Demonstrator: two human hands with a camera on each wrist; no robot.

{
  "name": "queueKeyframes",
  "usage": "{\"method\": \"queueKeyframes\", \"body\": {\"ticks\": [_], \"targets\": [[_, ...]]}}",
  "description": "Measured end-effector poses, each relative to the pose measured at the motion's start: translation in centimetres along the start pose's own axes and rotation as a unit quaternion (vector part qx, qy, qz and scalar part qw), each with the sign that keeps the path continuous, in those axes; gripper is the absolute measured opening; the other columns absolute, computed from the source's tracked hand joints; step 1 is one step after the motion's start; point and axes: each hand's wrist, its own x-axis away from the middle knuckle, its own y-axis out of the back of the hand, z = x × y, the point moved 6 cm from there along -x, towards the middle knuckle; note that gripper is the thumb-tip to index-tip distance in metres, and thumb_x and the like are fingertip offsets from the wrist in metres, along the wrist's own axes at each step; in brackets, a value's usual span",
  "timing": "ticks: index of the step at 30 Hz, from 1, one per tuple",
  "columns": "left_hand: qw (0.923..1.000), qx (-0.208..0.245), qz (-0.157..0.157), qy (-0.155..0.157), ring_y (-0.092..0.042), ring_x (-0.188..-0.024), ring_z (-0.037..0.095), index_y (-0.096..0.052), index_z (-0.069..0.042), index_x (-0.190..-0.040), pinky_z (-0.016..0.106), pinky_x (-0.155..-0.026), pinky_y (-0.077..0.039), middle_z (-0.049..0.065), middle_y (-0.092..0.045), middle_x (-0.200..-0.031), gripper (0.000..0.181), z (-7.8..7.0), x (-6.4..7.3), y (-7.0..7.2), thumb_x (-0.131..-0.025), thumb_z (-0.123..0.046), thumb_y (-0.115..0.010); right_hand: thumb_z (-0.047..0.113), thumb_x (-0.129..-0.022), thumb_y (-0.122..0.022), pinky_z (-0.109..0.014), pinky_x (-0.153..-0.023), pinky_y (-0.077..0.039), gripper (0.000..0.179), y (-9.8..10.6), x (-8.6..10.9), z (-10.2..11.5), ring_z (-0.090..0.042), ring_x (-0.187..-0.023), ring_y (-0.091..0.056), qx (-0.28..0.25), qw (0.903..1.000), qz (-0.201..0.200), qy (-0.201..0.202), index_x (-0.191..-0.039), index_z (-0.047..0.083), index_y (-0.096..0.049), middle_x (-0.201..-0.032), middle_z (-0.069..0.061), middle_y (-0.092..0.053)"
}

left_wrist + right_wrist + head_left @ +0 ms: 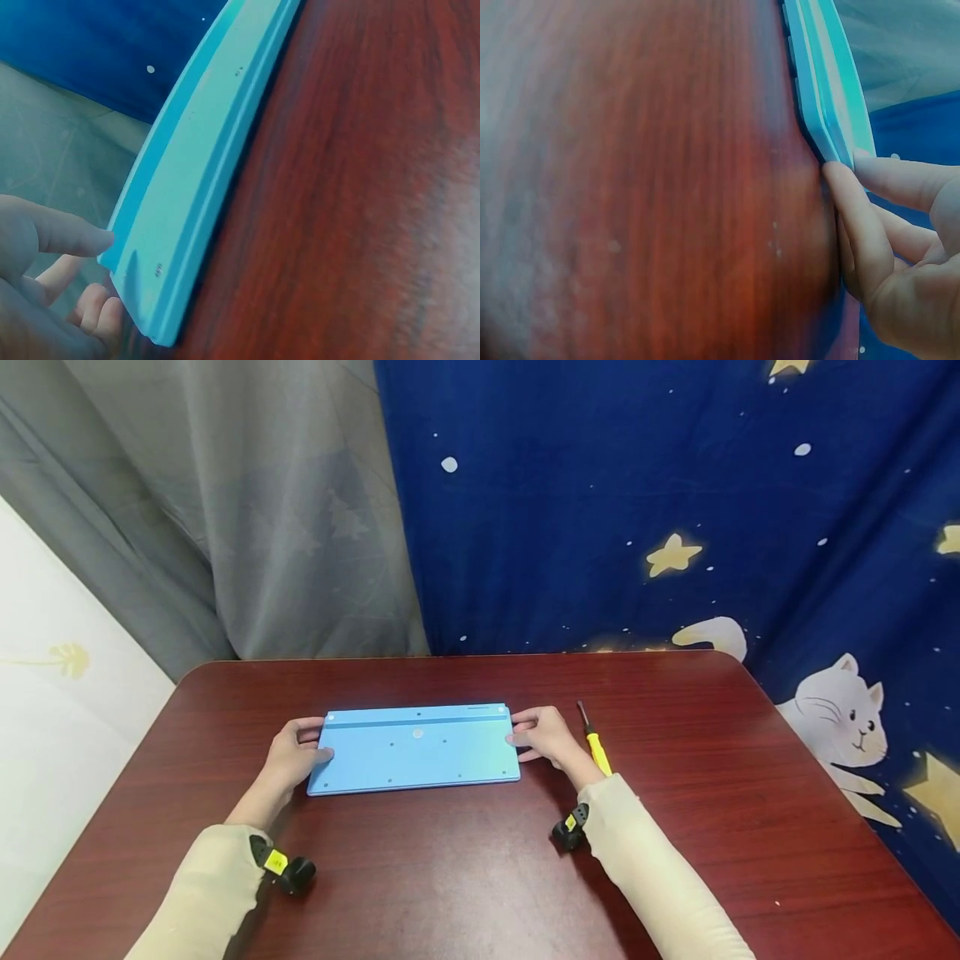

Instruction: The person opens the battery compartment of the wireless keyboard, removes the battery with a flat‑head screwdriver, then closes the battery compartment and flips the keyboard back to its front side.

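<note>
Fingers (859,217) of the left hand (288,760) and right hand (553,737) pinch opposite short ends of a blue keyboard (417,760), underside up, mid-frame; whether it rests fully on the bench (420,877) I cannot tell. It looks light, stiff and smooth; those ends seem sound holds. Right of centre, a yellow screwdriver (597,750) lies close beside the right forearm, partly hidden, a likely snag. Curtains (570,527) hang behind.

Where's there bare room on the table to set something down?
On the table, between the wrist cameras, nearside of the blue keyboard; also from the yellow screwdriver to the table's right edge. A narrower strip lies behind the keyboard. It's crowded where the right hand grips the keyboard beside the screwdriver.
</note>
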Motion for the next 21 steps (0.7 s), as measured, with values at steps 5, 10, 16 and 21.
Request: {"method": "queueKeyframes", "body": {"ticks": [5, 10, 16, 21], "targets": [[0.9998, -0.002, -0.014, -0.015, -0.040, -0.115, 0.040, -0.037, 0.004, -0.133, 0.047, -0.096, -0.035, 0.029, -0.037, -0.128, 0.051, -1.2, -0.3, 0.0, -0.086, -0.001, -0.057, -0.004, -0.077, -0.070, -0.038, -0.059, -0.053, 0.042, 0.1, 0.1, -0.1, -0.020, -0.073, -0.063, -0.005, 1.0000, 0.001, 0.007, -0.117, -0.005, -0.057, -0.094, -0.019, -0.059], [0.9990, -0.006, -0.006, -0.043, -0.042, -0.111, 0.037, -0.042, 0.004, -0.130, 0.045, -0.093, -0.036, 0.027, -0.041, -0.124, 0.046, -2.9, -0.6, -0.8, -0.086, -0.003, -0.057, -0.006, -0.076, -0.069, -0.038, -0.059, -0.053, 0.043, 0.2, 0.1, -0.1, -0.020, -0.073, -0.063, -0.021, 0.9997, 0.006, 0.009, -0.117, -0.005, -0.057, -0.093, -0.019, -0.059], [0.9951, -0.060, -0.007, -0.078, -0.044, -0.106, 0.037, -0.048, 0.002, -0.125, 0.046, -0.088, -0.038, 0.027, -0.043, -0.121, 0.040, -4.9, -1.2, -2.4, -0.086, -0.006, -0.057, -0.007, -0.075, -0.069, -0.039, -0.059, -0.053, 0.044, 0.1, -0.1, -0.3, -0.020, -0.072, -0.063, -0.034, 0.9993, 0.013, 0.007, -0.117, -0.006, -0.057, -0.092, -0.019, -0.058], [0.9928, -0.079, 0.006, -0.090, -0.044, -0.105, 0.036, -0.050, 0.001, -0.123, 0.047, -0.088, -0.038, 0.025, -0.039, -0.122, 0.037, -6.4, -1.6, -4.3, -0.087, -0.007, -0.057, -0.008, -0.076, -0.068, -0.039, -0.060, -0.053, 0.044, 0.0, -0.2, -0.3, -0.019, -0.072, -0.063, -0.037, 0.9990, 0.021, 0.013, -0.118, -0.008, -0.055, -0.093, -0.020, -0.058]]}}
